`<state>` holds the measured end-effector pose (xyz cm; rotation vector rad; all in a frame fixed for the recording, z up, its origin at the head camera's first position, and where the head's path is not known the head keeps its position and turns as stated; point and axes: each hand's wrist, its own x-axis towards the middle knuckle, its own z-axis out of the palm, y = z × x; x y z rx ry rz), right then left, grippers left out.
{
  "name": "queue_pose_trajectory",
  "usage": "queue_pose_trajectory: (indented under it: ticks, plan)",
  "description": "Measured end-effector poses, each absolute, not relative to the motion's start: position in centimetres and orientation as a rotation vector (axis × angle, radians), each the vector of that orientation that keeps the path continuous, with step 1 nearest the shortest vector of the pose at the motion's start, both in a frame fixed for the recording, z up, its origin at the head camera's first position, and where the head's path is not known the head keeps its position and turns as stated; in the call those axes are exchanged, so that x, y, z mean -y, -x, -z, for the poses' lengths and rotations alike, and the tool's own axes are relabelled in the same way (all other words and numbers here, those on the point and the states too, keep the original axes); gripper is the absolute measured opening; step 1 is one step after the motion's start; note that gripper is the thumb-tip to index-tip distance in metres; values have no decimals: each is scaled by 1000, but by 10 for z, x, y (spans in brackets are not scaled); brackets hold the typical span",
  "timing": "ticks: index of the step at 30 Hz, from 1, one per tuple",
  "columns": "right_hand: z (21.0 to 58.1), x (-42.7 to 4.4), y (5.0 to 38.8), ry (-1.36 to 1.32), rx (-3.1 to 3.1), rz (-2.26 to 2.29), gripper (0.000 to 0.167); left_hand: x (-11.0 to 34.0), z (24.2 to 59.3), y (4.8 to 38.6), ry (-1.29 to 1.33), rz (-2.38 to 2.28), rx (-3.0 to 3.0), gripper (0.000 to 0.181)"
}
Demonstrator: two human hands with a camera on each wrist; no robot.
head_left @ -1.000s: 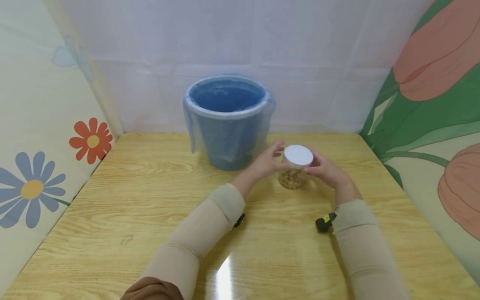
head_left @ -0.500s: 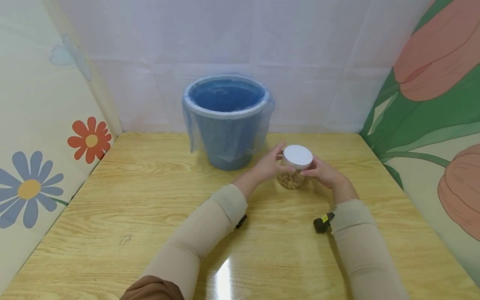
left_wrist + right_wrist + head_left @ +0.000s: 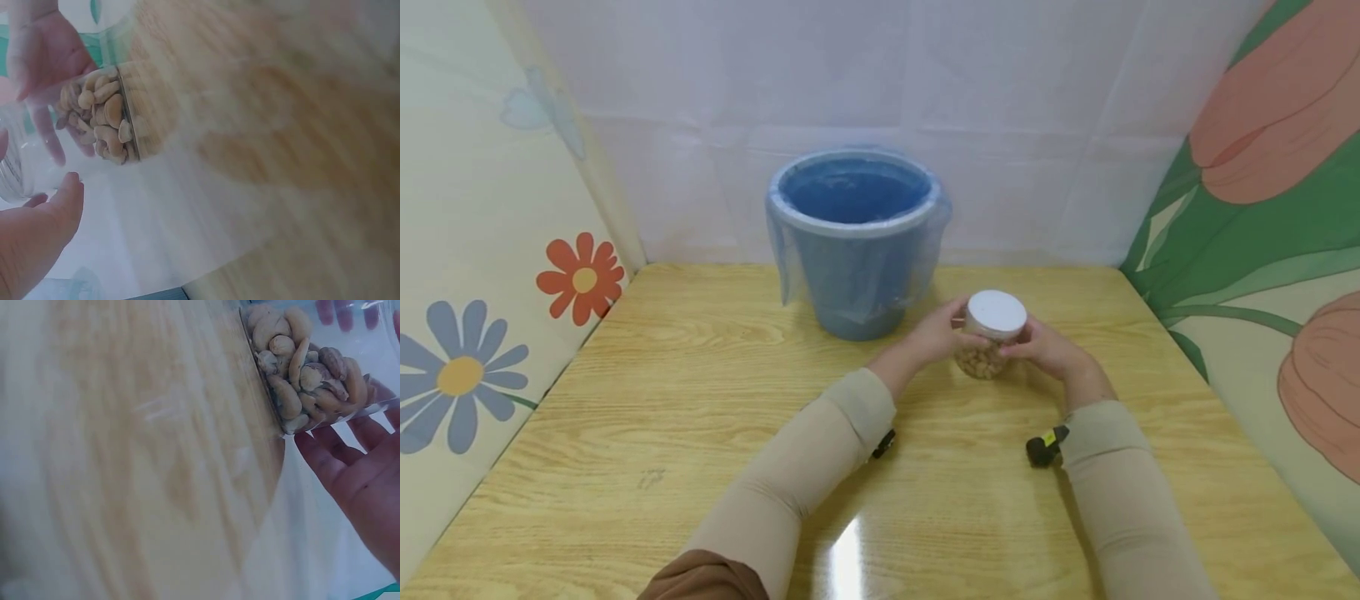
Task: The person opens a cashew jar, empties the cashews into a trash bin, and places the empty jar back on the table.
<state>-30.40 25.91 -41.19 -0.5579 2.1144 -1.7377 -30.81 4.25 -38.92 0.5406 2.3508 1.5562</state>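
Observation:
A clear jar (image 3: 981,360) with a white lid (image 3: 996,312) stands upright on the wooden table, its lower part filled with nuts. My left hand (image 3: 934,333) grips its left side, thumb across the front below the lid. On the other side my right hand (image 3: 1051,347) holds it, thumb at the front and fingers partly hidden behind. The left wrist view shows nuts (image 3: 103,115) through the wall, with my left hand (image 3: 37,237) beside the jar. In the right wrist view, fingers of my right hand (image 3: 362,487) lie along the jar near its base (image 3: 306,375).
A blue bucket (image 3: 857,279) lined with a thin translucent bag stands behind and left of the jar, close to the white back wall (image 3: 1022,125). Flower-printed panels flank the table (image 3: 662,417) on the left and right.
Both hands have closed in on the jar; my left thumb reaches further across its front, and my right hand has shifted slightly left. The jar has stayed in place.

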Motion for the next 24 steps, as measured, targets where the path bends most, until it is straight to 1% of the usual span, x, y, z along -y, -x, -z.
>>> queue_pose_trajectory:
  ticks: [5, 24]
  plan:
    - [412, -259, 302, 553, -2116, 1724, 84, -42, 390, 308, -505, -1565, -2316, 82]
    - [412, -260, 306, 596, -2187, 1704, 82, -43, 387, 305, -433, -1565, -2349, 85]
